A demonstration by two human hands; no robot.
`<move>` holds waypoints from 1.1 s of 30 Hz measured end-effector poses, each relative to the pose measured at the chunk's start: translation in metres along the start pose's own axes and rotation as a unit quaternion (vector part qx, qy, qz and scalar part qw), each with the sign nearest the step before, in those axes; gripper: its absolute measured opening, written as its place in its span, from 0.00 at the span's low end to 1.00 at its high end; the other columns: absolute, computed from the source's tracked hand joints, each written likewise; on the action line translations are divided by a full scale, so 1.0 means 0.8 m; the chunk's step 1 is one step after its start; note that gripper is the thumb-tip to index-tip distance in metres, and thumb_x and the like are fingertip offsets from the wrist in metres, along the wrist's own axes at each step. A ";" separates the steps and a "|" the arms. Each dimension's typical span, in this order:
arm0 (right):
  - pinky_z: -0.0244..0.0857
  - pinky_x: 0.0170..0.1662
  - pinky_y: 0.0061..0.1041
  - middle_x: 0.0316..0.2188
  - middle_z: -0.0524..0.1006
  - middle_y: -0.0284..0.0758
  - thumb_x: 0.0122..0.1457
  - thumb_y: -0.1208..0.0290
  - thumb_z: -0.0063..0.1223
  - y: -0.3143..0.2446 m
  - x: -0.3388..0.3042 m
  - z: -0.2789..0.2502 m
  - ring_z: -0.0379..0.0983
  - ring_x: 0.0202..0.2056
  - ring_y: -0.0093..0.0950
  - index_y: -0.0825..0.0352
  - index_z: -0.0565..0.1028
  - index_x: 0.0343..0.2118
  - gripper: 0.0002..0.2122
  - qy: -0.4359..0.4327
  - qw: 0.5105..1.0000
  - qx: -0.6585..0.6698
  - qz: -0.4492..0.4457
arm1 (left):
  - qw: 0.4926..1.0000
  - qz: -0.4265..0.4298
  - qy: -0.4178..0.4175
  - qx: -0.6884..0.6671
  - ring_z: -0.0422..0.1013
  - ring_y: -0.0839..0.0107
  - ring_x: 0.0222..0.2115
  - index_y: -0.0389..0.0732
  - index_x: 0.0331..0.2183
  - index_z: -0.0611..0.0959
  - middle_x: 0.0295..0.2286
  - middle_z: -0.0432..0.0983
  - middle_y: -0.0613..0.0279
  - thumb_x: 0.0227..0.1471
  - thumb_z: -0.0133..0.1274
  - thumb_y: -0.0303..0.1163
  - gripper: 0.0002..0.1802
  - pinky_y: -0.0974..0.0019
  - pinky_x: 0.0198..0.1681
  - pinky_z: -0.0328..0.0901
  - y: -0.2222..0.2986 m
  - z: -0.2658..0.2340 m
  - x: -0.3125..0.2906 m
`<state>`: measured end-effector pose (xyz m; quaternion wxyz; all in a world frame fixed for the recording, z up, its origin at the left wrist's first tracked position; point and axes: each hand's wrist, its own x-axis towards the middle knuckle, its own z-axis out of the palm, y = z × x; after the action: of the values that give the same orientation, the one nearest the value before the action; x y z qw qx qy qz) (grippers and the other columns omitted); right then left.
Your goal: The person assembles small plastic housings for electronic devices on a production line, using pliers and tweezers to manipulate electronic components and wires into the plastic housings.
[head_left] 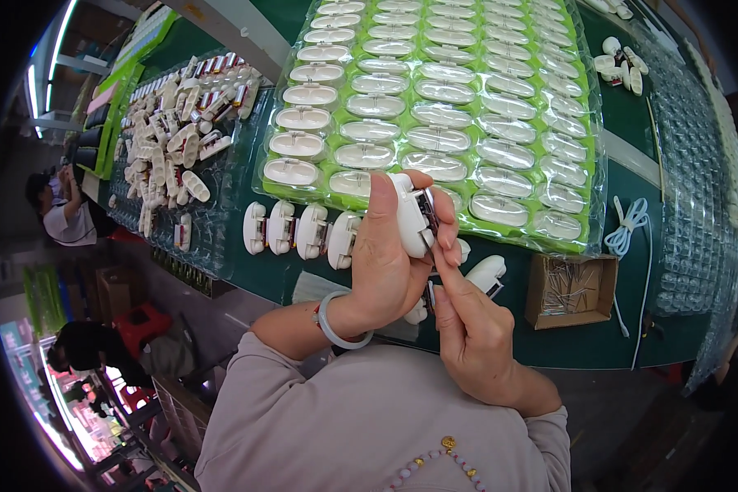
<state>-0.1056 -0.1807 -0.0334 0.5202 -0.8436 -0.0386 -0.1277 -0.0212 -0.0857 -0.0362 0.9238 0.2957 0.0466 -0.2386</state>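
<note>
My left hand [383,266], with a pale bangle at its wrist, is closed around a white rounded plastic housing [408,215]. The open side of this housing shows dark and metallic inner parts and faces right. At its lower edge my right hand [482,340] is closed, thumb and forefinger pressed together. Something thin and dark seems to stick out from that pinch, too small to name. Similar white housings [312,231] stand in a row left of my hands, and another white housing [485,275] lies just beyond my right hand.
A large green tray [570,243] of white oval shells under clear plastic spans the back. At right sit a cardboard box [572,316] of thin metal pins and a coiled white cable [628,228]. Loose white shells [168,148] pile up at left. A person [66,215] sits farther left.
</note>
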 end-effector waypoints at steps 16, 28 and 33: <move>0.68 0.33 0.24 0.34 0.74 0.50 0.53 0.83 0.47 -0.008 -0.003 0.014 0.76 0.33 0.38 0.78 0.69 0.43 0.14 0.029 0.999 -0.036 0.015 | 0.995 0.057 -0.002 0.076 0.63 0.74 0.18 0.41 0.38 0.63 0.24 0.65 0.58 0.58 0.29 0.52 0.23 0.70 0.21 0.65 -0.007 0.002 -0.006; 0.65 0.24 0.24 0.33 0.74 0.46 0.52 0.84 0.46 -0.004 -0.018 -0.027 0.70 0.19 0.32 0.78 0.65 0.47 0.18 0.083 0.995 0.050 -0.007 | 0.987 0.106 -0.002 0.124 0.65 0.70 0.26 0.42 0.37 0.66 0.27 0.69 0.59 0.56 0.31 0.56 0.26 0.71 0.30 0.61 0.030 0.012 0.004; 0.43 0.13 0.08 0.14 0.62 0.26 0.62 0.71 0.32 0.020 -0.049 -0.062 0.49 0.12 0.09 0.78 0.64 0.47 0.16 0.259 0.962 0.069 0.054 | 0.982 -0.094 -0.071 0.150 0.66 0.72 0.34 0.36 0.40 0.68 0.34 0.68 0.56 0.57 0.28 0.54 0.29 0.70 0.36 0.64 0.016 0.001 -0.006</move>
<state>-0.1493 -0.2288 -0.0362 0.5754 -0.7444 0.1342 -0.3110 -0.0198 -0.0749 -0.0281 0.8435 0.4077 -0.0276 -0.3486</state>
